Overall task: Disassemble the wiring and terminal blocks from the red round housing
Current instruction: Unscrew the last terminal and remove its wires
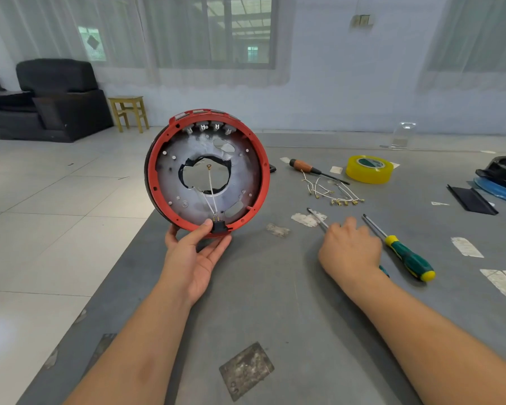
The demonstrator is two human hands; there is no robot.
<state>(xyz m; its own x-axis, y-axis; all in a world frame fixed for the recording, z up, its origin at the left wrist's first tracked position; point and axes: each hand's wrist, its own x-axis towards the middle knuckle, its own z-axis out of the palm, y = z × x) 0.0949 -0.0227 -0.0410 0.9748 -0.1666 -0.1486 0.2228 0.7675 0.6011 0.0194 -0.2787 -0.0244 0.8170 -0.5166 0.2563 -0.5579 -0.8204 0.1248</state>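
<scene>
The red round housing [155, 159] stands on edge at the table's left side, its silver inner plate [246, 173] facing me. My left hand [192, 255] holds its bottom rim, thumb beside a black terminal block [218, 225] with white wires [212, 197] running up through the centre hole. Several grey terminal blocks [209, 127] sit along the top inner rim. My right hand [349, 248] lies on the table, fingers closed over a screwdriver [316, 215] whose shaft sticks out toward the far left. A bundle of removed white wires [333, 194] lies further back.
A green-and-yellow screwdriver [408, 257] lies right of my right hand. A wooden-handled screwdriver [307, 167] and a yellow tape roll [369, 168] sit at the back. A black part on blue plastic [501, 178] is far right. Paper scraps dot the grey table [275, 302], whose left edge drops to tiled floor.
</scene>
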